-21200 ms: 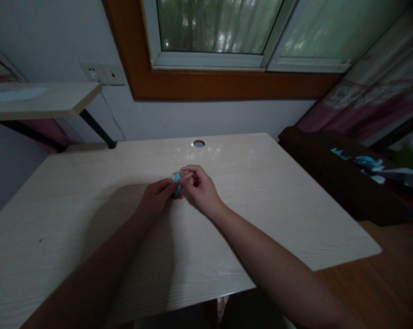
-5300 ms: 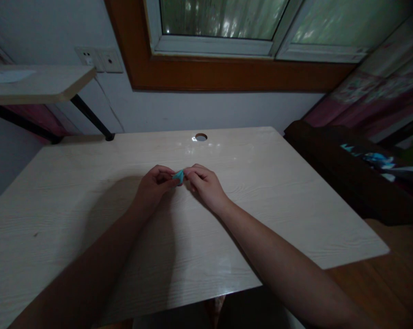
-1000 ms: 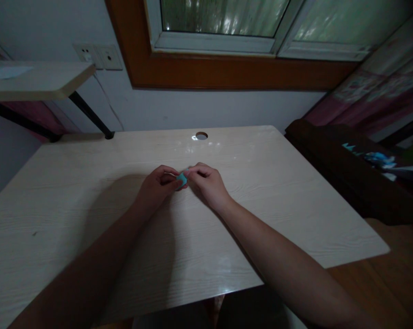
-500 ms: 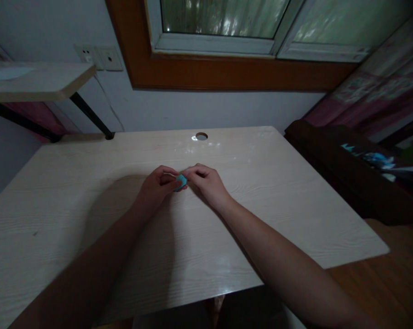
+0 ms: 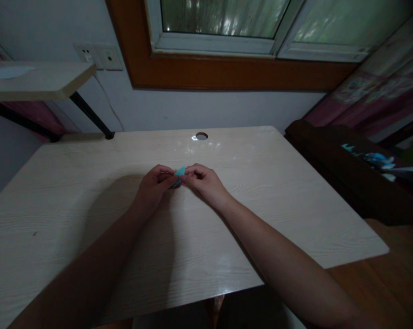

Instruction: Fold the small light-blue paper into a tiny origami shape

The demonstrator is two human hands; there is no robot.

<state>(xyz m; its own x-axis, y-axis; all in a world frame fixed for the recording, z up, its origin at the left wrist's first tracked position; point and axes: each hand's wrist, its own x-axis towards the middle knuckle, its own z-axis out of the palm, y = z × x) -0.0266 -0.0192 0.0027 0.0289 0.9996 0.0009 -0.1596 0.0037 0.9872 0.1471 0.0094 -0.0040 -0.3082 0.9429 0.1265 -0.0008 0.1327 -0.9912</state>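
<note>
A small folded piece of blue paper sits pinched between both of my hands above the middle of a pale wooden desk. My left hand has its fingers curled and grips the paper from the left. My right hand pinches the paper's right side with thumb and forefinger. Most of the paper is hidden by my fingers.
A round cable hole lies at the desk's back edge. A raised shelf on a black strut stands at the back left. Dark furniture with blue and white items flanks the right. Wall sockets and a window are behind.
Both hands have stayed at the desk's middle; the blue paper has turned slightly between the fingers and now points up a little more.
</note>
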